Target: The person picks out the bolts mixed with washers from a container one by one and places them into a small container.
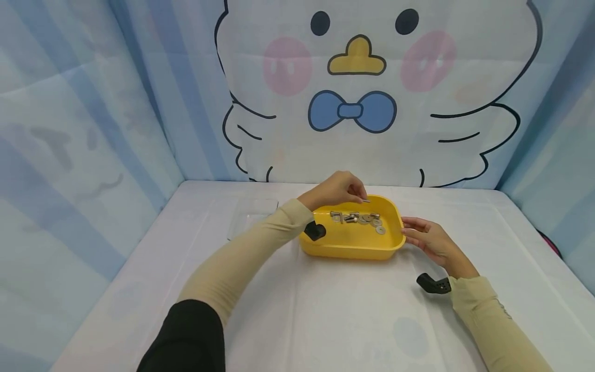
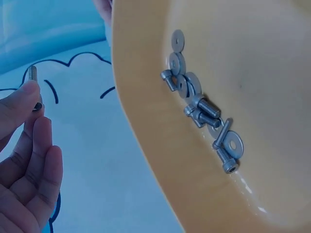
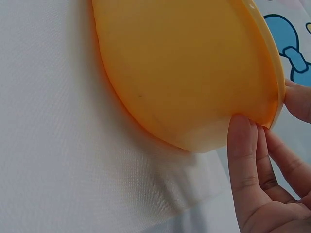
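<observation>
My left hand [image 1: 337,188] is over the far side of a yellow tray [image 1: 344,251]. Thumb and fingertips pinch a small socket-head screw [image 2: 33,74], its threaded end pointing up in the left wrist view. Inside the tray, several silver screws [image 2: 209,108] and flat washers [image 2: 234,143] lie in a loose row along the far wall. At the tray's right end, my right hand [image 1: 429,240] grips the rim. In the right wrist view its fingers [image 3: 243,150] lie against the outer wall, and another fingertip is on the rim's other side.
A transparent plastic box [image 1: 251,213] stands left of the tray, partly behind the left sleeve [image 1: 251,253]. White cloth [image 1: 344,315] covers the table. A printed curtain [image 1: 297,150] hangs along the table's back edge, with more fabric at both sides. Black wrist mounts [image 1: 434,284] stick out from the sleeves.
</observation>
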Demonstrator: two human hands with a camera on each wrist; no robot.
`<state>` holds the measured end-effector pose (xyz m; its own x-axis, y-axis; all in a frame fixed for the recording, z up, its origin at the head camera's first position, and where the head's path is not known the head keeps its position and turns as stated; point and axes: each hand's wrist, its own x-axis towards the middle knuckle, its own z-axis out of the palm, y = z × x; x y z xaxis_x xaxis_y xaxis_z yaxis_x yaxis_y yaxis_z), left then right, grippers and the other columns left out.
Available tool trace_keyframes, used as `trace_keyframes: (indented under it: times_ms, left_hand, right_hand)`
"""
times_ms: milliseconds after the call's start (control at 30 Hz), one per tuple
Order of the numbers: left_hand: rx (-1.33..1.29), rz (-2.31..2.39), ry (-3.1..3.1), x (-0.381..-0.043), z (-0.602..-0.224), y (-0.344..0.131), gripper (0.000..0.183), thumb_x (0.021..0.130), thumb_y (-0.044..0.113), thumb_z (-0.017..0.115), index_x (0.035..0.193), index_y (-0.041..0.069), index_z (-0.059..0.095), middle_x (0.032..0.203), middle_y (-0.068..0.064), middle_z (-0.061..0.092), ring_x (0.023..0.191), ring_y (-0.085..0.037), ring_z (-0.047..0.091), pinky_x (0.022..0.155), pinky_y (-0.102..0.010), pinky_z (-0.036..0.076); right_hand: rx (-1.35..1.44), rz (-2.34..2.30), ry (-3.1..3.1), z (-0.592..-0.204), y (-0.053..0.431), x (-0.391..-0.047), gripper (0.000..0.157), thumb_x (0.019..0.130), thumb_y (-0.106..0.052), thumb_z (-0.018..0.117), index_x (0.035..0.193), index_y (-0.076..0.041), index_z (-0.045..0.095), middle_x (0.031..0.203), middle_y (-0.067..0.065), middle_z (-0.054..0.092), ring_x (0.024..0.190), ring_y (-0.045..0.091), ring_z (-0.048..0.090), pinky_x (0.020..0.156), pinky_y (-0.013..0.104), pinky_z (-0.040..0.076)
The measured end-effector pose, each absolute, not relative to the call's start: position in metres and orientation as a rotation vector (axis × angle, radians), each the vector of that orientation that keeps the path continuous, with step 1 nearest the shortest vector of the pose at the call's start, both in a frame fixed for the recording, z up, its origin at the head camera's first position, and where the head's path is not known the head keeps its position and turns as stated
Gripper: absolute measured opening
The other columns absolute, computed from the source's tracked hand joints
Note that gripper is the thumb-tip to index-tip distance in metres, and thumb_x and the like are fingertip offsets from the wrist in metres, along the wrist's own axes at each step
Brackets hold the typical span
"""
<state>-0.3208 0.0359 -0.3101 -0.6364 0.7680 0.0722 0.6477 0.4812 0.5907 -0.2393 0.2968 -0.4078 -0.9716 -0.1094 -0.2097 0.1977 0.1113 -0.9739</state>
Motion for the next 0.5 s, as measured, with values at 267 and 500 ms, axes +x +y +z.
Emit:
trace_keyframes:
  times_ms: [267, 500]
  left_hand:
    - [1.177, 0.834, 2.546, -0.308, -0.299, 0.02, 0.013, 0.087, 0.014, 0.067, 0.096, 0.006, 0.071, 0.093, -0.004, 0.07, 0.08, -0.013, 0.058, 0.077, -0.014, 0.051]
    - [1.176, 0.816, 2.573, -0.302, -0.294, -0.003, 0.014, 0.087, 0.013, 0.067, 0.099, 0.006, 0.071, 0.095, -0.004, 0.07, 0.082, -0.014, 0.06, 0.079, -0.016, 0.051]
  right_hand:
    - [0.082, -1.958, 2.156, -0.408, 0.297, -0.239, 0.071, 0.088, -0.019, 0.066, 0.143, 0.006, 0.027, 0.097, -0.018, 0.058, 0.087, -0.003, 0.06, 0.079, 0.013, 0.053]
    - [0.087, -1.963, 2.149, -0.407, 0.296, -0.239, 0.07, 0.089, -0.017, 0.065, 0.143, 0.007, 0.027, 0.096, -0.018, 0.06, 0.087, -0.003, 0.06, 0.079, 0.014, 0.053]
